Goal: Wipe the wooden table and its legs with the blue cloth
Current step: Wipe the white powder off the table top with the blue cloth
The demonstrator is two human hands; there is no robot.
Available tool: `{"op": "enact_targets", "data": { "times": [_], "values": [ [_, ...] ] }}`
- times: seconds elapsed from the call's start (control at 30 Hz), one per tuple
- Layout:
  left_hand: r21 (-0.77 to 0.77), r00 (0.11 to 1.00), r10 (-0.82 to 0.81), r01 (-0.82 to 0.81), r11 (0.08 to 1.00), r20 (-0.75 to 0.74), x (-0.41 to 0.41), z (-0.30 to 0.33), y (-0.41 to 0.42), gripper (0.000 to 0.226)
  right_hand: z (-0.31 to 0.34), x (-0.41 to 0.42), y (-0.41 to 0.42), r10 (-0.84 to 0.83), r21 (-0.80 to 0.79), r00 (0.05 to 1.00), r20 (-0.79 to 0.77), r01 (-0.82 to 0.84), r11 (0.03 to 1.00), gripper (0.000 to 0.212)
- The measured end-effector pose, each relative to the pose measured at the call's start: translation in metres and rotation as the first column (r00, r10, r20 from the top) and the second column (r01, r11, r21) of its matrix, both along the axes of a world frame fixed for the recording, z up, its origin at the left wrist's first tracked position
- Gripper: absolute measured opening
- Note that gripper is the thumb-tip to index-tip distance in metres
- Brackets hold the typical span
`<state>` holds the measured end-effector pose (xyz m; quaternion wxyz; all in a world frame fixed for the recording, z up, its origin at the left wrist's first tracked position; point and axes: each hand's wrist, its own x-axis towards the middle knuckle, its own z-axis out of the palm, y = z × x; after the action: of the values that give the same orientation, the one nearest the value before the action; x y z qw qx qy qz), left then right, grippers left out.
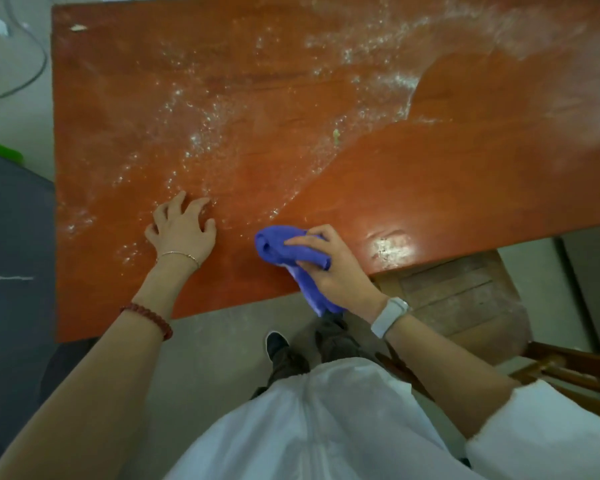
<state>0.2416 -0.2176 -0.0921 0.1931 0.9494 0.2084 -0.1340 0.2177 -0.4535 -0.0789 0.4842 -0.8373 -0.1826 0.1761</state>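
Observation:
The reddish-brown wooden table (243, 109) fills the upper part of the head view. White powder streaks cover its left and far parts, while the near right part looks clean and shiny. My right hand (333, 268) grips the bunched blue cloth (284, 249) on the tabletop near the front edge, and a tail of the cloth hangs over the edge. My left hand (182, 230) rests on the tabletop to the left of the cloth, on its fingertips with fingers spread. The table legs are hidden.
A wooden chair (465, 299) stands under the table's front right edge, with another wooden frame (568, 368) at the right. Grey floor (205, 358) and my feet lie below the edge. A dark mat (11, 237) lies to the left.

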Motion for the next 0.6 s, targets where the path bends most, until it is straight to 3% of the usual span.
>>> {"op": "enact_targets", "data": {
  "times": [0.13,0.3,0.47,0.6],
  "values": [
    [-0.01,0.998,0.019,-0.018,1.0,0.052,0.021,0.006,-0.027,0.04,0.006,0.045,-0.05,-0.317,0.003,0.947,0.054,0.318,0.948,0.026],
    [-0.034,0.995,-0.07,0.072,0.997,0.072,0.075,0.01,-0.069,0.045,0.005,0.122,-0.108,-0.658,0.004,0.74,0.139,0.664,0.748,0.027],
    [-0.029,0.997,-0.069,0.07,0.997,0.04,0.124,-0.001,-0.106,0.05,-0.005,0.211,-0.156,-0.763,-0.053,0.595,0.251,0.796,0.603,0.032],
    [0.02,1.0,-0.016,0.016,1.0,0.023,0.158,-0.012,-0.126,0.049,-0.023,0.265,-0.176,-0.793,-0.264,0.513,0.328,0.856,0.444,0.037]
  ]
}}
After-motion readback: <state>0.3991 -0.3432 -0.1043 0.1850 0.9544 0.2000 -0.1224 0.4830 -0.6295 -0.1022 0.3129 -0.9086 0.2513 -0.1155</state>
